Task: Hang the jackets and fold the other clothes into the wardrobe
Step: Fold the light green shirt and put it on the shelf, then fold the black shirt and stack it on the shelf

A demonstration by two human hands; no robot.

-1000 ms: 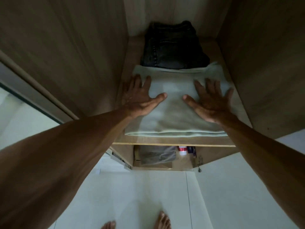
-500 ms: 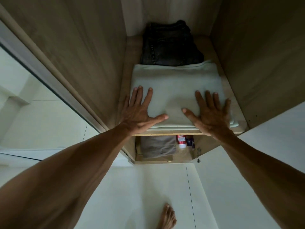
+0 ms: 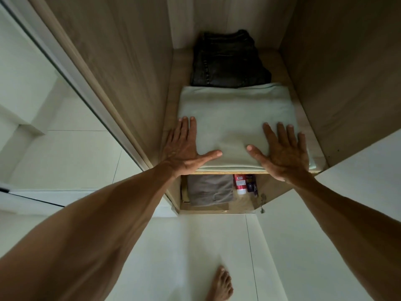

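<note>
A wooden wardrobe shelf (image 3: 183, 68) carries two folded items. At its back edge lies a pair of dark grey folded denim jeans (image 3: 227, 61), roughly centred between the side walls. In front of the jeans, touching them and slightly overlapping their near edge, sits a pale green folded cloth garment (image 3: 234, 114). It covers most of the shelf's width and reaches right up to the front edge.

Both hands lie flat on the pale green garment with fingers straight and spread, gripping nothing. The left hand (image 3: 184, 146) rests at the garment's front left corner. Its outer fingers hang over the bare strip of shelf along the left edge, and its thumb stretches toward the middle. The right hand (image 3: 282, 153) presses on the front right part, fingers pointing toward the back and thumb angled inward. The heel of the palm juts out past the shelf's front edge. The two thumbs point at each other, with a gap of cloth between them.

Below the shelf, a lower compartment holds a grey-brown folded garment (image 3: 209, 190) on its left side. Just beside that, to the right, are a red and white tube (image 3: 239, 183) and a small dark purple item (image 3: 251, 186) too small to identify. A bare foot (image 3: 220, 285) stands on the white tiled floor (image 3: 195, 246) in front of the wardrobe.
</note>
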